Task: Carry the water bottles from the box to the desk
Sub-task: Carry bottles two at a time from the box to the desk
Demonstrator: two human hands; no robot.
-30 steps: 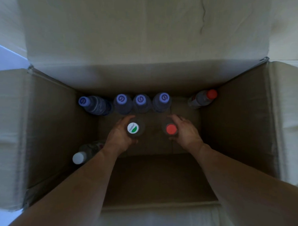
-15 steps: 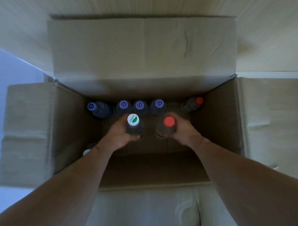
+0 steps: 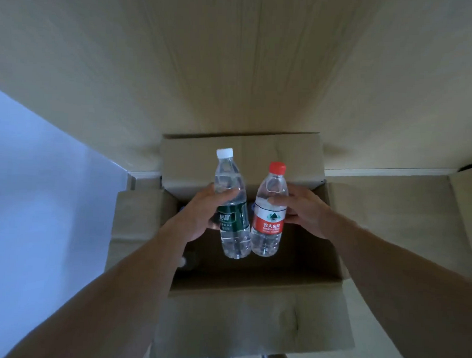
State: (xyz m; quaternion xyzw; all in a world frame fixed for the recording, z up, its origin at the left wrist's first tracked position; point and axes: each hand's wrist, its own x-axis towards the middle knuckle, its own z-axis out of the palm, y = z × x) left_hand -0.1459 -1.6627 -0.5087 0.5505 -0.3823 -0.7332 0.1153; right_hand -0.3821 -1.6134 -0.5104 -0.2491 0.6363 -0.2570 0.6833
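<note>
1. The near flap of the open cardboard box [image 3: 250, 323] lies at 6 o'clock, below both forearms.
2. The left hand [image 3: 198, 217] wraps its fingers round the green-labelled bottle [image 3: 232, 205]; the right hand [image 3: 306, 209] pinches the red-labelled bottle [image 3: 270, 212], thumb in front.
3. Both bottles hang above the box's opening, side by side and about touching, long axes near upright, caps toward 12 o'clock.
4. The desk is not in view, so neither hand can be judged nearer to it.

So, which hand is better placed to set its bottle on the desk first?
Neither clearly. The left hand holds the green bottle and the right hand the red bottle, side by side above the box. No desk is visible.
</note>
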